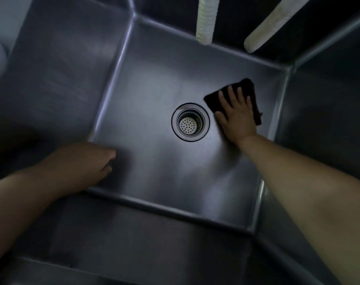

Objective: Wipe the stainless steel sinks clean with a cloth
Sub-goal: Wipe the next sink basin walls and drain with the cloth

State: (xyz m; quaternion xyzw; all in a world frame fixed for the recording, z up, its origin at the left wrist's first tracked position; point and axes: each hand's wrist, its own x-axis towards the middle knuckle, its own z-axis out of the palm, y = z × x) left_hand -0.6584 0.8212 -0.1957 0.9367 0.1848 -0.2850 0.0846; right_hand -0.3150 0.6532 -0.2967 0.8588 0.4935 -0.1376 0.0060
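The right hand point(235, 116) pressed a dark folded cloth point(249, 93) flat, fingers spread, on the stainless steel sink floor point(154, 161) beside the round perforated drain point(190, 122), while the left hand point(88, 163), fingers loosely curled, hung empty; overlapping, firm strokes toward the corners would probably serve best

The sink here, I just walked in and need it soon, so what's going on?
A person is wiping the deep stainless steel sink basin. Their right hand presses a dark cloth flat on the basin floor, just right of the round perforated drain strainer. The left hand rests empty at the near left corner. Two pale ribbed hoses hang above the far wall.
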